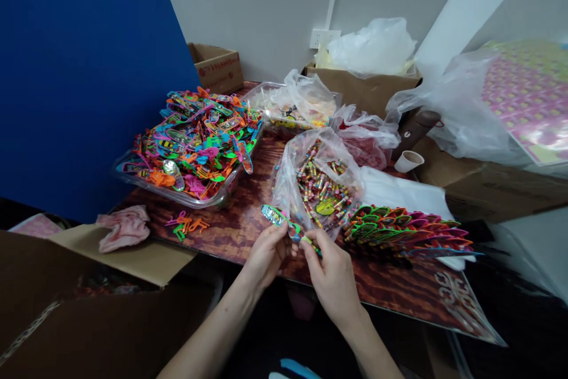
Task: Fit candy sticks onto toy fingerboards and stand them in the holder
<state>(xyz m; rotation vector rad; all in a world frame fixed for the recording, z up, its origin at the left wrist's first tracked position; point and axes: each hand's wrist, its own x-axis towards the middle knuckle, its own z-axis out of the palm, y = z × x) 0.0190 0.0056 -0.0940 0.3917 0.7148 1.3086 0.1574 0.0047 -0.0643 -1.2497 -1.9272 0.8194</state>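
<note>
Near the table's front edge, my left hand (267,255) is closed on a small board-shaped plastic toy (274,215) with a green rim and a shiny printed face. My right hand (331,269) is close beside it, thumb and fingers pinched on a small yellow-green piece (306,239) at the toy's lower end. Whether the two pieces are joined, I cannot tell. Just beyond my hands is an open clear plastic bag (288,169) of small multicoloured sticks (317,181). To its right, several similar toys (399,228) with green, pink and orange edges are lined up in rows.
A clear tray (213,198) heaped with colourful plastic toys stands at left. Loose clips (190,225) and a pink cloth (124,228) lie nearer. Behind are a bagged tray (297,110), paper cup (409,161), dark bottle (417,130) and cardboard boxes (373,92). An open carton (89,331) is lower left.
</note>
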